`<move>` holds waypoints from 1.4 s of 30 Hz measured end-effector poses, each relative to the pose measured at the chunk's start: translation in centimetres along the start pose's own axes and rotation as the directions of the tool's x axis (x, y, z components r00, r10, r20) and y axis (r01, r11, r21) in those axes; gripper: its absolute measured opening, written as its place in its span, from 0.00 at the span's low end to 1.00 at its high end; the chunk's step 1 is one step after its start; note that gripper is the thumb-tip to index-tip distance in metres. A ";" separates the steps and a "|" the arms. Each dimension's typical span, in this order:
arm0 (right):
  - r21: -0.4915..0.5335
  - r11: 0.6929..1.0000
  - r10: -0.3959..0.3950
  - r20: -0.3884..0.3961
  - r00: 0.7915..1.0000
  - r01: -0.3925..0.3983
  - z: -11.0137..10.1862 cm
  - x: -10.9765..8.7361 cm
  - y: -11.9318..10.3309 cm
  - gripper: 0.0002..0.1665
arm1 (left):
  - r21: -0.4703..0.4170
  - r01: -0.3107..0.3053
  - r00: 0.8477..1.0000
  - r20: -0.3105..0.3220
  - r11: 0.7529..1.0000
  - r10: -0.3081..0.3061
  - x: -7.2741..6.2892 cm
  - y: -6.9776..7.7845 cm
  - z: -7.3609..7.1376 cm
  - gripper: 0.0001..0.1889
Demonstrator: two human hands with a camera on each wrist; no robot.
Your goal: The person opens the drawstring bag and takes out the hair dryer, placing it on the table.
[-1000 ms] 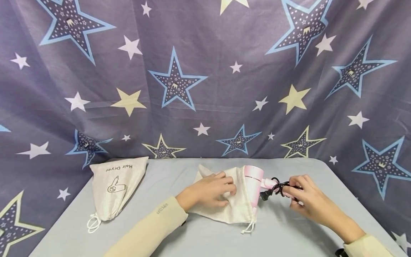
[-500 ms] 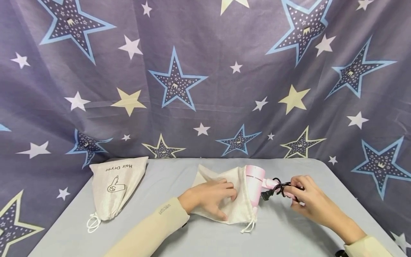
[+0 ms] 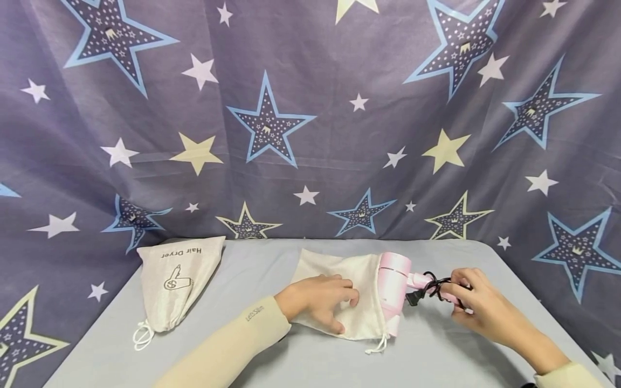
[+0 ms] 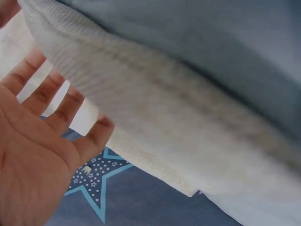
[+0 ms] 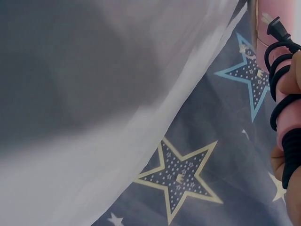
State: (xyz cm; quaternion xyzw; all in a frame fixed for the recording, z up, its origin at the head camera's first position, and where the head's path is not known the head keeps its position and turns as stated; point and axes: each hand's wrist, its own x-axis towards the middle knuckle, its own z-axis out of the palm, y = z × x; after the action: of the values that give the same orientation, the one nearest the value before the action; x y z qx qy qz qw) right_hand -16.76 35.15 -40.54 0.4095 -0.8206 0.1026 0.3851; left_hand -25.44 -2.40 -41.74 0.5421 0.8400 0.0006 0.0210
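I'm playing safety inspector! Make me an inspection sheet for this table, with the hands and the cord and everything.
Surface: table under pale grey-blue cloth, some light shadows.
Job's things: pink plastic hair dryer, partly inside a cream cloth drawstring bag.
Clutter: only a second cream cloth bag, printed "Hair Dryer", lying apart at the left.
Left hand: touches the first bag.
Right hand: holds the dryer by its handle.
Cables: black cord looped around the handle; its black two-prong plug is in no socket.
Surroundings: grey-purple fabric curtain with printed stars.
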 end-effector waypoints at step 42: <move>-0.153 0.877 0.464 0.018 0.886 -0.456 -1.7 -4.1 7.2 0.24 | -0.040 0.068 0.995 0.075 0.997 -0.065 0.5 0.3 0.0 0.23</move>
State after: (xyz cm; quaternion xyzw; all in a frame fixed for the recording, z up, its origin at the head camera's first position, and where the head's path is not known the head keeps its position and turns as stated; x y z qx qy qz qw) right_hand -19.77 43.08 -41.29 0.1767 -0.9097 0.1206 0.3559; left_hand -25.34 -1.81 -41.73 0.5129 0.8561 -0.0021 0.0636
